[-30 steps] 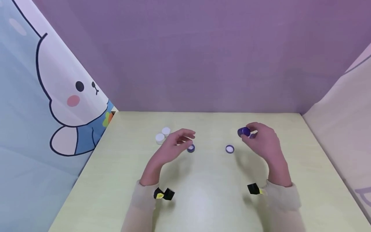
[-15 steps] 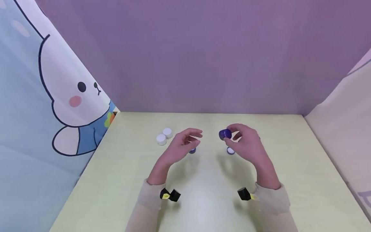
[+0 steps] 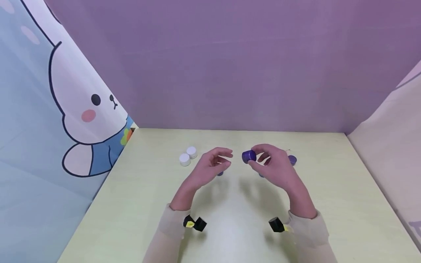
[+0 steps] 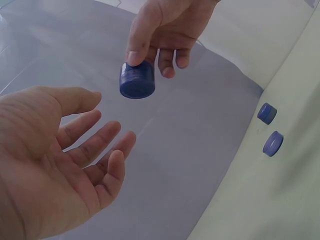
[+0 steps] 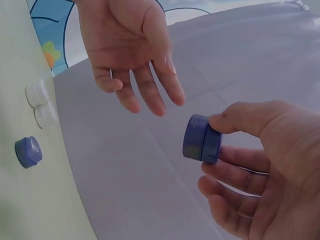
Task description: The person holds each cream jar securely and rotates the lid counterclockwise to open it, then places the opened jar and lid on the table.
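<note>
While the right hand pinches a purple jar above the table, the left hand waits beside it, fingers relaxed, holding nothing.

The small blue jar looks like smooth, faintly glossy plastic; the pale tabletop seems matt laminate, perhaps wood-patterned.

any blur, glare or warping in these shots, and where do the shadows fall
Head view: sharp, soft even light, faint shadows on the table under both forearms, a mild sheen near the front edge. Left wrist view: the left hand is close and slightly soft, the table edge tilted by the wide lens. Right wrist view: the purple jar reads clearly in the right hand, no glare.
</note>
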